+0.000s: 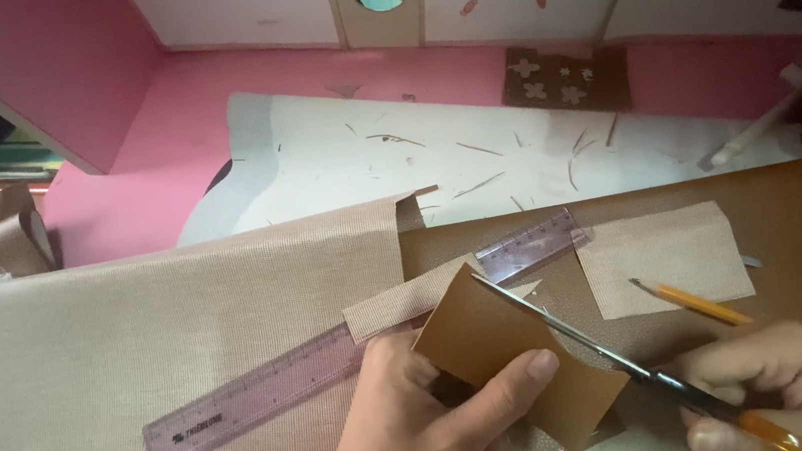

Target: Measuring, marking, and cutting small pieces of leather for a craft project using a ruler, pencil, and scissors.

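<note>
Mid-cut, I judge: left hand (413, 416) pinches the brown card (512, 359), right hand (791, 382) grips scissors (585, 340), blades spread along its right edge.

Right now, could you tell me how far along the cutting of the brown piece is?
Looks done: a small beige fabric rectangle lies cut on the table. In hand: the left hand holds a brown piece while the right hand works scissors along its upper edge. Left: the large beige fabric under the ruler appears mostly uncut.
</note>
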